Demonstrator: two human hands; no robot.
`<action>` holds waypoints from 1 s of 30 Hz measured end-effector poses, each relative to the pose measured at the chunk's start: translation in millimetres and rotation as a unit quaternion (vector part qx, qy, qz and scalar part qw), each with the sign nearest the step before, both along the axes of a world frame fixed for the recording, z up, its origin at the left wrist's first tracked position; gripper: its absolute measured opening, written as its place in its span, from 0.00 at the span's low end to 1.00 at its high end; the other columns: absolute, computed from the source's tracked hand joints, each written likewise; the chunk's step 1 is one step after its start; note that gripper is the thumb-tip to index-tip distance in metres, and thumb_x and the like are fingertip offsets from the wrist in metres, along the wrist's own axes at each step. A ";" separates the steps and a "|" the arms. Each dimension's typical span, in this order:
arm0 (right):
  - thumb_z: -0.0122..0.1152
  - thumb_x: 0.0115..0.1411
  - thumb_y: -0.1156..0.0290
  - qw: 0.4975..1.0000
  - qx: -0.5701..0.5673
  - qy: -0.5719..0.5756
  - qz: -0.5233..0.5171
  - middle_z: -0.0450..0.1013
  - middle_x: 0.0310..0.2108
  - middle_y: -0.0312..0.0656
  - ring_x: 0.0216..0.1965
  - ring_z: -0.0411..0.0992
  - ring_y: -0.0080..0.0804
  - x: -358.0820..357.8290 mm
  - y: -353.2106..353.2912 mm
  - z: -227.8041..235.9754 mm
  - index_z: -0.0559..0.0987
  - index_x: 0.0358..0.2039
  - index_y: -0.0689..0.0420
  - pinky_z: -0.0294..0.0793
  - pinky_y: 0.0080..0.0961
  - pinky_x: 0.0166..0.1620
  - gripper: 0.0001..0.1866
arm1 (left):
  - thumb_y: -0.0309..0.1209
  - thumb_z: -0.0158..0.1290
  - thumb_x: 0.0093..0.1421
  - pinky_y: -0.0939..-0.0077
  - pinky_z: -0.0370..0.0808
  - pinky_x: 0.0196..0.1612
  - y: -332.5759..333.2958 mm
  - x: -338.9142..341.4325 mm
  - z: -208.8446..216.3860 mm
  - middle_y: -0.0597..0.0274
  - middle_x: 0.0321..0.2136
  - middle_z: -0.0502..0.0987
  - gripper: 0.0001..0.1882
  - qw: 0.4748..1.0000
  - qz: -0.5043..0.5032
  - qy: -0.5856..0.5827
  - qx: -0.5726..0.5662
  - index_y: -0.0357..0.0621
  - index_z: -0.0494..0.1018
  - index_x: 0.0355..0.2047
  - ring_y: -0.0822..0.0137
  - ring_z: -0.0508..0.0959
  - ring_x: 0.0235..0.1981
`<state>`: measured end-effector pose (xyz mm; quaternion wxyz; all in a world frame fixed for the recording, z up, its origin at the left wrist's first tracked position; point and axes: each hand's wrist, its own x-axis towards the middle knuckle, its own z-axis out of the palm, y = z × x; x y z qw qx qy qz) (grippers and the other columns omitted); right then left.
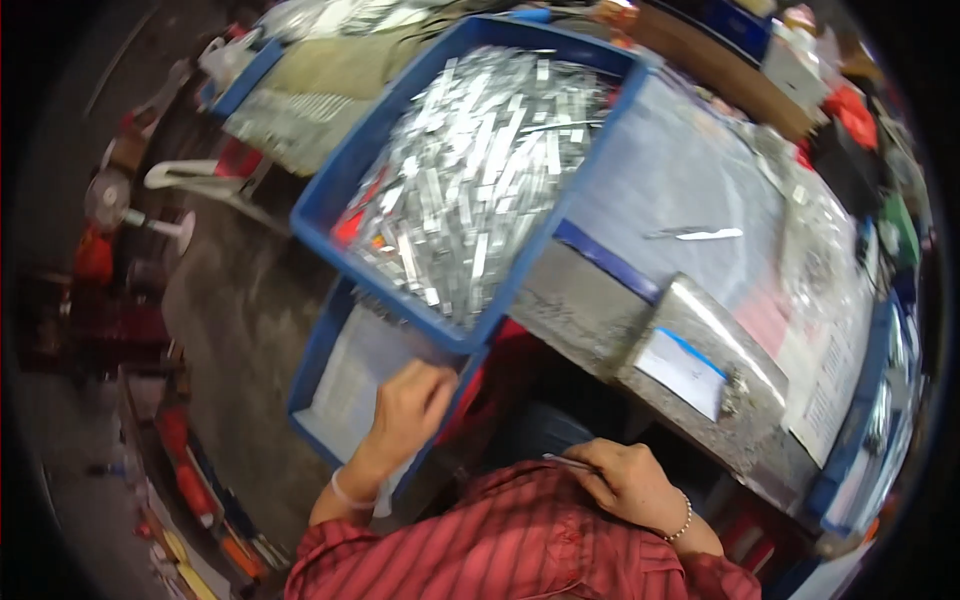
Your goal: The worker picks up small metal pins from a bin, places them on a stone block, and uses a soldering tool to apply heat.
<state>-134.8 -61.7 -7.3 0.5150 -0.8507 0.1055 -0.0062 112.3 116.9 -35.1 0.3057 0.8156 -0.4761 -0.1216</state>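
Far bin (pixel 380 292) heaped with metal strips (pixel 490 170), finished or waiting, unclear!
Right hand (pixel 630 483) pinches a slim piece (pixel 564 461); left hand (pixel 408 405) curls over the near bin (pixel 350 365), grip unclear.

the big bin (pixel 400 303) is blue, and the metal strips (pixel 490 170) are shiny silver. the lower bin (pixel 318 365) is blue too. the shirt (pixel 480 545) is red with dark stripes. the table (pixel 575 310) is grey. the bead bracelet (pixel 687 518) is pale.
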 end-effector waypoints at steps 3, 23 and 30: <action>0.57 0.60 0.73 0.995 0.090 -0.042 -0.001 0.77 0.34 0.47 0.32 0.78 0.41 -11.3 -6.1 10.2 0.76 0.41 0.62 0.77 0.29 0.34 0.10 | 0.20 0.59 0.52 0.64 0.74 0.31 -45.8 -40.5 52.2 0.53 0.25 0.74 0.06 0.984 -0.139 0.058 -0.094 0.37 0.75 0.32 0.53 0.76 0.27; 0.53 0.63 0.69 0.915 0.393 -0.064 0.070 0.73 0.31 0.36 0.30 0.72 0.34 -16.0 -69.7 178.7 0.75 0.42 0.61 0.70 0.33 0.29 0.11 | 0.31 0.54 0.57 0.55 0.71 0.34 -291.4 -23.9 -9.5 0.47 0.26 0.75 0.08 0.972 -0.144 -0.183 -0.041 0.38 0.71 0.27 0.44 0.76 0.30; 0.58 0.56 0.79 0.923 -0.042 -0.140 -0.357 0.78 0.31 0.41 0.33 0.76 0.25 -72.4 -146.3 48.2 0.77 0.37 0.65 0.74 0.22 0.36 0.08 | 0.20 0.53 0.59 0.83 0.70 0.30 -212.0 -47.5 38.8 0.67 0.23 0.72 0.01 0.970 -0.050 0.142 -0.193 0.36 0.72 0.31 0.77 0.72 0.25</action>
